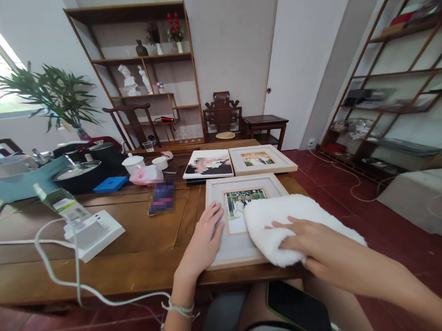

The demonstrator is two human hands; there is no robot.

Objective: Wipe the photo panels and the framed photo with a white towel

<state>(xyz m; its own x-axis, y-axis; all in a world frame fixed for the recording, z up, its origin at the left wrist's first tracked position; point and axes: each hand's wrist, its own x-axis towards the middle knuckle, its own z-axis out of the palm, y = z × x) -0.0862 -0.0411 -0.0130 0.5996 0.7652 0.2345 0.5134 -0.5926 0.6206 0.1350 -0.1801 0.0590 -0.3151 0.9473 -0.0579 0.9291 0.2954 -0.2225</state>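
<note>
A light wood picture frame (237,260) lies on the near right part of the table, with a wedding photo inside a pale mat. My left hand (205,237) rests on its left side, fingers stretched out and lying flat. In my right hand (305,240) is a fluffy white cloth (281,212), folded over and pressed on the frame's right half. The cloth hides part of the photo and hangs past the right edge. My right thumb and fingers grip a fold of it.
Beyond lie another framed photo (284,159) and a white-edged photo panel (208,173). Leftward are a dark booklet (162,197), a blue box (111,184), an opened white box (107,234), a pot (78,177) and a white cable (50,278). A phone (298,306) lies on my lap.
</note>
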